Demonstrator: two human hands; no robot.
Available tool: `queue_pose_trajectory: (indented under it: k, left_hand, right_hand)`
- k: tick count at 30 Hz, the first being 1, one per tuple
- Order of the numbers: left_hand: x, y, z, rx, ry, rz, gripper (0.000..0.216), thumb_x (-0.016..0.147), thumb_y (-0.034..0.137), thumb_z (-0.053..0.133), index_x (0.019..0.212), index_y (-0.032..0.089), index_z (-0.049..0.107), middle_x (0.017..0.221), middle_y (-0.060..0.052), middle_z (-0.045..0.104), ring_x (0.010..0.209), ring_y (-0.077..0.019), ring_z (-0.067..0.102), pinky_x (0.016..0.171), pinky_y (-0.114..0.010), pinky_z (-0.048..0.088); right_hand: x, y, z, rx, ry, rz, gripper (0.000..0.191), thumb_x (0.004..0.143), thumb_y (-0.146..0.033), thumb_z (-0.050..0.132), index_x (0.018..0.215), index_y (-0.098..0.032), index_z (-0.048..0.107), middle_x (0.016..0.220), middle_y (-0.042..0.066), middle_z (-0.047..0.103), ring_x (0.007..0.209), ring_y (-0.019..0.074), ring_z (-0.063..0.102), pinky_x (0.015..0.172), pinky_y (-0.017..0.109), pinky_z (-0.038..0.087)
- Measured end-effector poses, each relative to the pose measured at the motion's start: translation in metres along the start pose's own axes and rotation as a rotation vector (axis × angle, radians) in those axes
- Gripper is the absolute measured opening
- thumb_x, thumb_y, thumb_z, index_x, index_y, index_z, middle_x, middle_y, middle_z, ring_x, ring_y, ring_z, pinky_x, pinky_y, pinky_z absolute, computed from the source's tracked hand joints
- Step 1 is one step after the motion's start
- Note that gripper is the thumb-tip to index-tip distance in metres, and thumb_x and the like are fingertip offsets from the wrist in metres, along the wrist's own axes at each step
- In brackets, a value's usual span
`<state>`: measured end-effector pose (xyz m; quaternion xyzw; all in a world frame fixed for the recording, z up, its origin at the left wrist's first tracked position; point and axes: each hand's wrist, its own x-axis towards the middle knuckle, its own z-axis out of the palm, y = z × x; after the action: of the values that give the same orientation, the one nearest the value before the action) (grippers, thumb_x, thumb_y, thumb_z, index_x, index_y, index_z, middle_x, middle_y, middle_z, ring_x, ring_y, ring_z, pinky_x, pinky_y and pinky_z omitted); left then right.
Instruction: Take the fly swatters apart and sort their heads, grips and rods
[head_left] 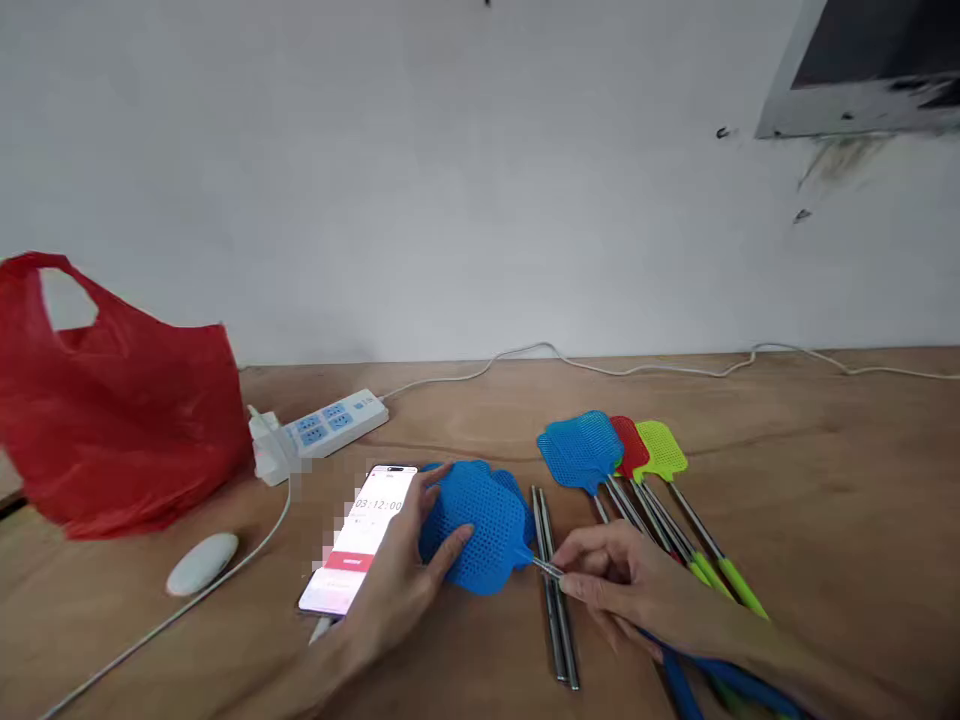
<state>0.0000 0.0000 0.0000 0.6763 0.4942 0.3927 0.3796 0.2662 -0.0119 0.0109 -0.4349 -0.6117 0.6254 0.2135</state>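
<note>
Partly, the right hand [615, 575] hides the blue swatter's shaft [547, 568].

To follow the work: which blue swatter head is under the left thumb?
The front head, its neck towards the right hand; other blue heads are behind or farther right.

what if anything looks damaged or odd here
The white wall looks damaged at upper right: a rough brownish patch shows below the dark, pale-edged panel, with small dark marks nearby, perhaps holes. Blocky squares beside the lit rectangular phone also look odd, probably an image artefact.
</note>
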Motion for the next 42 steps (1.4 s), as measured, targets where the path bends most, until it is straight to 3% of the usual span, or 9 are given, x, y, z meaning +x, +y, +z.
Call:
queue_pose_trajectory:
  k: [7, 10, 15, 21, 26, 32, 37, 42]
  left_hand:
    - [0.0, 0.004, 0.001, -0.014, -0.016, 0.022, 0.057, 0.095, 0.044, 0.059, 0.144, 0.03, 0.034, 0.141, -0.011, 0.051, 0.133, -0.0331, 0.047, 0.106, -0.053, 0.042]
    - [0.001, 0.007, 0.001, -0.008, 0.005, 0.011, 0.058, 0.094, 0.047, 0.061, 0.144, 0.033, 0.036, 0.143, -0.008, 0.05, 0.138, -0.0317, 0.042, 0.111, -0.051, 0.038]
    - [0.001, 0.014, 0.001, -0.054, 0.094, 0.018, 0.049, 0.098, 0.048, 0.052, 0.142, 0.033, 0.038, 0.145, -0.007, 0.047, 0.133, -0.0275, 0.048, 0.107, -0.046, 0.045]
    - [-0.003, 0.014, 0.0, 0.286, 0.026, 0.135, 0.025, 0.1, 0.039, 0.051, 0.123, 0.031, 0.053, 0.132, -0.006, 0.055, 0.122, -0.0274, 0.054, 0.1, -0.046, 0.049]
    - [-0.006, 0.01, 0.005, 0.453, -0.07, 0.21, 0.024, 0.099, 0.033, 0.051, 0.122, 0.028, 0.054, 0.135, -0.009, 0.052, 0.122, -0.0289, 0.054, 0.099, -0.049, 0.049]
    - [-0.009, 0.006, 0.007, 0.507, -0.131, 0.206, 0.027, 0.099, 0.035, 0.052, 0.125, 0.027, 0.052, 0.144, -0.011, 0.046, 0.128, -0.0311, 0.051, 0.103, -0.051, 0.047]
    - [-0.012, 0.011, 0.009, 0.426, -0.142, 0.201, 0.026, 0.098, 0.033, 0.053, 0.124, 0.029, 0.052, 0.146, -0.009, 0.045, 0.132, -0.0288, 0.048, 0.106, -0.048, 0.045]
    - [-0.011, 0.021, 0.004, 0.347, -0.077, 0.224, 0.022, 0.096, 0.036, 0.056, 0.118, 0.031, 0.055, 0.142, -0.005, 0.049, 0.128, -0.0267, 0.052, 0.097, -0.04, 0.051]
  right_hand:
    - [-0.003, 0.0, -0.003, 0.034, -0.029, -0.025, 0.045, 0.083, -0.058, 0.064, 0.097, -0.016, 0.056, 0.048, -0.008, 0.056, 0.026, 0.0034, 0.034, 0.026, 0.013, 0.026]
    - [-0.002, 0.001, -0.005, 0.04, 0.0, -0.019, 0.044, 0.082, -0.057, 0.065, 0.099, -0.017, 0.055, 0.047, -0.009, 0.056, 0.026, 0.0043, 0.036, 0.027, 0.013, 0.028]
    - [0.001, -0.002, -0.014, 0.059, 0.219, -0.161, 0.04, 0.085, -0.057, 0.063, 0.094, -0.019, 0.053, 0.049, -0.007, 0.057, 0.029, 0.0064, 0.043, 0.029, 0.015, 0.034]
    - [0.008, 0.003, -0.024, 0.03, 0.543, -0.307, 0.035, 0.086, -0.051, 0.065, 0.101, -0.026, 0.045, 0.052, -0.012, 0.051, 0.028, 0.008, 0.04, 0.028, 0.017, 0.034]
    - [0.011, 0.012, -0.031, -0.263, 0.702, -0.383, 0.021, 0.091, -0.044, 0.058, 0.093, -0.023, 0.057, 0.074, -0.006, 0.049, 0.037, 0.004, 0.035, 0.035, 0.02, 0.027]
    - [0.012, 0.014, -0.037, -0.763, 0.773, -0.407, 0.013, 0.087, -0.025, 0.053, 0.092, -0.023, 0.065, 0.061, -0.006, 0.048, 0.046, 0.0104, 0.043, 0.05, 0.025, 0.028]
    - [0.009, 0.016, -0.037, -1.092, 0.788, -0.308, 0.013, 0.081, -0.018, 0.053, 0.083, -0.023, 0.064, 0.06, -0.003, 0.058, 0.058, 0.0172, 0.056, 0.056, 0.027, 0.027]
    - [0.005, 0.016, -0.037, -1.505, 0.812, -0.16, 0.012, 0.085, -0.022, 0.052, 0.081, -0.022, 0.063, 0.063, 0.004, 0.063, 0.057, 0.0222, 0.06, 0.052, 0.029, 0.01]
